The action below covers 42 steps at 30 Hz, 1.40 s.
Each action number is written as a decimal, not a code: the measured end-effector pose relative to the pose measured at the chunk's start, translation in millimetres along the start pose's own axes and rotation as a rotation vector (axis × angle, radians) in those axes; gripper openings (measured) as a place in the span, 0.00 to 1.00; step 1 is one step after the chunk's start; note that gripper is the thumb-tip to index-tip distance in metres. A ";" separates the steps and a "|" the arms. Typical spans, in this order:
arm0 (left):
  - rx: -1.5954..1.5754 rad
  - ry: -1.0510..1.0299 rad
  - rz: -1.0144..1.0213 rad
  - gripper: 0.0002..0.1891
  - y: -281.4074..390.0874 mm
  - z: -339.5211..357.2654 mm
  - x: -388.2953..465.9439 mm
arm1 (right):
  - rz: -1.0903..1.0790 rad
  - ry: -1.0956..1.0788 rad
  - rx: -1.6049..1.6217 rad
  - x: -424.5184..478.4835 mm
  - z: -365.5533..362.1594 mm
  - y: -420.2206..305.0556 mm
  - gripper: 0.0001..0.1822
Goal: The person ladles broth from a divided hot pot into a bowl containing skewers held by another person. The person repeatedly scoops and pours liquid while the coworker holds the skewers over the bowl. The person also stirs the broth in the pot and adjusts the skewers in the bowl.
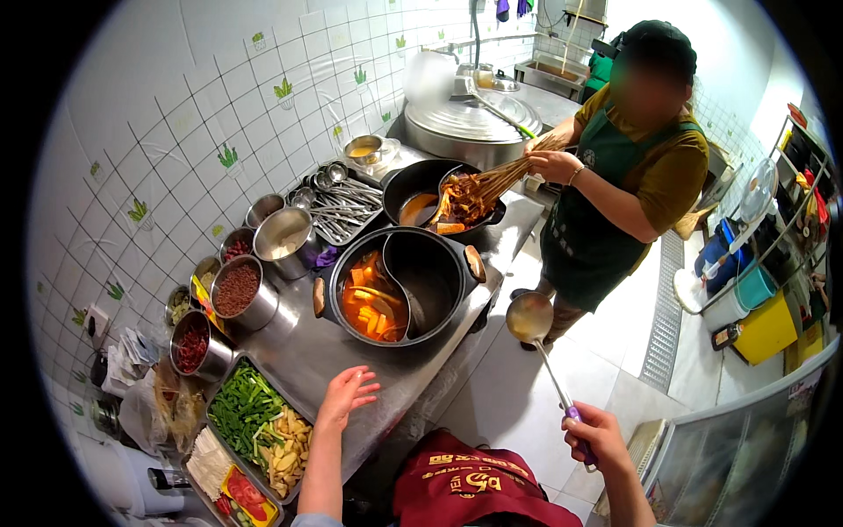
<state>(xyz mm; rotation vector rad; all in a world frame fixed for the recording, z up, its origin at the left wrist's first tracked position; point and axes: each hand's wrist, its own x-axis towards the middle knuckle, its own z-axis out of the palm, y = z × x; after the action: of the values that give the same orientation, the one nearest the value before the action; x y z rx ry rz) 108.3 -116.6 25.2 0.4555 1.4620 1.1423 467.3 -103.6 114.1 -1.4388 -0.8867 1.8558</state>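
Note:
In my right hand (593,436) is a metal ladle (531,317) with a purple handle, held out over the floor to the right of the table; its bowl looks wet. My left hand (347,395) is empty, fingers spread, above the steel table's (385,375) front part. Beyond it stands a black divided hot pot (431,290) with wooden-faced handles. Red broth with chunks of food (373,306) fills its left half, while the right half looks dark inside. To the left, a steel tray (261,428) holds cut green onions and sliced ginger.
A co-worker (625,165) across the table corner holds many skewers over a second divided pot (408,191). Steel containers of spices (238,290) line the wall side, near a tray of spoons (342,207). A large lidded pot (474,125) stands behind. A glass-topped freezer (737,454) is at right.

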 end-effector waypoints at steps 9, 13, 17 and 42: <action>-0.227 0.117 0.097 0.31 -3.3 11.2 8.7 | -0.024 -0.077 -0.044 12.5 -3.3 -12.8 0.12; -0.259 0.131 0.145 0.34 -7.3 22.2 17.9 | -0.007 -0.126 -0.023 15.8 -11.1 -17.2 0.15; -0.248 0.162 0.152 0.35 -5.8 34.6 18.2 | 0.016 -0.178 -0.002 21.8 -16.8 -21.8 0.17; -0.455 0.467 0.214 0.36 18.3 -9.3 90.4 | -0.282 -0.388 -0.541 132.1 64.8 -40.8 0.22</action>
<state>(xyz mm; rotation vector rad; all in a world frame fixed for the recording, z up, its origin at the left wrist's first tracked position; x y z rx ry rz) 70.7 -39.0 -8.9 0.0207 1.5002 1.7872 378.9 17.4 85.3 -1.1649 -1.7928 1.7780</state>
